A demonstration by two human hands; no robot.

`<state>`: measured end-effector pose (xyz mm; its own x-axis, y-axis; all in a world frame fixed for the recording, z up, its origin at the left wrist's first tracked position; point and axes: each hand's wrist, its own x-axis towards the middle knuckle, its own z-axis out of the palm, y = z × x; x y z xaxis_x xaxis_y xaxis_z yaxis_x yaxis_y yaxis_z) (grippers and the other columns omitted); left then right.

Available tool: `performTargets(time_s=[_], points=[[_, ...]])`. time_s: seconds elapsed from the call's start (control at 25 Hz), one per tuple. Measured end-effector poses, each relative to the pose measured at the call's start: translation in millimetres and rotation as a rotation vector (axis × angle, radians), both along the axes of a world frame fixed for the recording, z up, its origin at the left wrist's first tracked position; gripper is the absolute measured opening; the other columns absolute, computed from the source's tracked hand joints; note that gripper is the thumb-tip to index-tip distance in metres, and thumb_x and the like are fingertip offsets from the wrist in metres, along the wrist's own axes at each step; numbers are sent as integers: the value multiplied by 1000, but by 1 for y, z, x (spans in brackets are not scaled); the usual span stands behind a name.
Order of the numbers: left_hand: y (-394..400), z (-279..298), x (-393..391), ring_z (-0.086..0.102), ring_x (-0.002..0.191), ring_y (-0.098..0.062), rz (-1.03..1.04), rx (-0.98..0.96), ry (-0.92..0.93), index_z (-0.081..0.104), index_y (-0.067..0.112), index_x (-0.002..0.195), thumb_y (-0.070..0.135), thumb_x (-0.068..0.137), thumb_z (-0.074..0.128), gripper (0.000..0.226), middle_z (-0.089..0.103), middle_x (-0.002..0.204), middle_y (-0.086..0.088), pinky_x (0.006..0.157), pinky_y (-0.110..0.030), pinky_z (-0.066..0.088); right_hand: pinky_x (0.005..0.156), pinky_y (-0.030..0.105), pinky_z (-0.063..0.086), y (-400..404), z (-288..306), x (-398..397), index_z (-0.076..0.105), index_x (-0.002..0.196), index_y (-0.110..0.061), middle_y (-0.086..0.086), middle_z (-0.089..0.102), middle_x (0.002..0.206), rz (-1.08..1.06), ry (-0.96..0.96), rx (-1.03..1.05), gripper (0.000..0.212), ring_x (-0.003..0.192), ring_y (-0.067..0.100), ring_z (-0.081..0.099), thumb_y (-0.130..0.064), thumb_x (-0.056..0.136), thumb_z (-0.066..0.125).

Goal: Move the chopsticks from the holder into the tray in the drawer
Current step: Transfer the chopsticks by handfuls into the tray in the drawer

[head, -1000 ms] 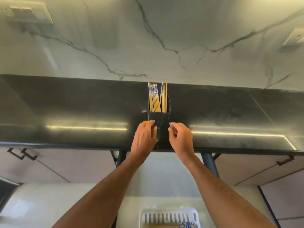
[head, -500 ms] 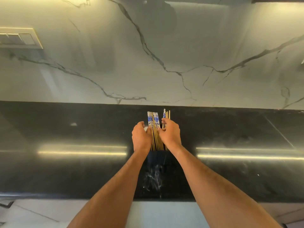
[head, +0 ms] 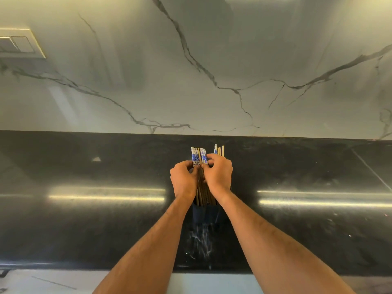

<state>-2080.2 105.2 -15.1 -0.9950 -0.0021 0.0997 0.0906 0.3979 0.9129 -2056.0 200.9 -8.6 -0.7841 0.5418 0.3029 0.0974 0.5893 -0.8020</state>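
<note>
A bundle of wooden chopsticks [head: 201,158] with blue-and-white tops stands upright in a dark holder [head: 204,215] on the black countertop [head: 84,219]. My left hand [head: 183,181] is closed around the left side of the bundle just below the patterned tops. Pressed against it from the right, my right hand [head: 219,177] grips the same bundle, its fingertips on the tops. A few more chopstick tops [head: 219,150] stick up behind my right hand. The drawer and its tray are out of view.
A white marble backsplash [head: 212,71] rises behind the counter, with a switch plate [head: 18,43] at the far left. The counter's front edge [head: 63,265] runs along the bottom, pale cabinet fronts below it.
Both hands rose from the holder's body to the chopsticks and closed around the bundle. The camera tilted up, so the drawer tray left the view.
</note>
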Motion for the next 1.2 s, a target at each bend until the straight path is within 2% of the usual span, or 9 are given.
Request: performTargets(time_s=[0.12, 0.24, 0.44, 0.52, 0.64, 0.88, 1.0, 1.12, 1.2], points=[[-2, 5, 10, 65, 72, 13, 12, 58, 32, 80, 25, 93, 17, 92, 73, 10, 70, 71, 17, 60, -2, 46, 81, 30, 63, -1, 5, 8, 75, 115, -12, 2, 80, 96, -58, 52, 15, 29, 85, 10, 76, -12, 86, 79], [-4, 9, 20, 68, 71, 8, 17, 98, 68, 79, 29, 95, 19, 93, 72, 12, 71, 71, 16, 60, -4, 48, 80, 24, 60, -2, 10, 15, 76, 114, -15, -2, 80, 98, -43, 73, -32, 31, 86, 6, 75, -13, 84, 82], [-9, 17, 29, 68, 74, 7, -4, 55, 75, 79, 26, 104, 9, 93, 69, 23, 71, 75, 17, 62, -6, 50, 78, 19, 58, -2, 19, 24, 77, 110, -15, -7, 78, 92, 85, 22, -290, 29, 82, -1, 73, -5, 83, 81], [-10, 20, 30, 69, 78, 0, -15, 26, 72, 79, 24, 107, 4, 91, 68, 27, 74, 85, 12, 72, -14, 55, 75, 16, 56, -2, 24, 27, 77, 108, -17, -12, 76, 89, 127, 6, -350, 28, 82, -4, 72, -3, 84, 79], [-10, 28, 32, 68, 91, -8, -13, 64, 108, 78, 16, 108, 3, 91, 70, 22, 72, 102, 3, 84, -27, 59, 77, 21, 61, -2, 37, 28, 77, 108, -14, -3, 78, 94, 166, 13, -374, 24, 84, 4, 75, -5, 86, 78], [-3, 64, 39, 63, 87, 3, -25, 289, 268, 74, 11, 98, 2, 93, 69, 11, 64, 104, -2, 73, -9, 50, 69, 17, 59, -6, 82, 32, 73, 101, -17, -5, 77, 89, 198, 136, -393, 20, 80, 4, 75, -5, 86, 77], [1, 91, 40, 61, 89, -3, -57, 360, 341, 68, 18, 94, 3, 97, 64, 17, 57, 108, -6, 76, -13, 51, 77, 24, 62, -9, 110, 35, 72, 103, -16, -4, 77, 94, 183, 211, -381, 20, 85, 7, 75, -4, 88, 75], [3, 115, 43, 61, 93, -6, -125, 403, 344, 68, 12, 99, 9, 100, 60, 9, 54, 114, -6, 82, -18, 54, 76, 21, 61, -13, 131, 41, 74, 96, -31, -7, 77, 93, 184, 276, -451, 28, 89, 5, 75, -4, 92, 70], [3, 125, 47, 61, 96, -12, -147, 407, 345, 69, 9, 104, 12, 102, 59, 11, 52, 115, -7, 83, -20, 54, 74, 21, 60, -16, 141, 45, 76, 96, -29, -3, 78, 91, 169, 290, -564, 28, 88, 7, 76, -3, 94, 67]])
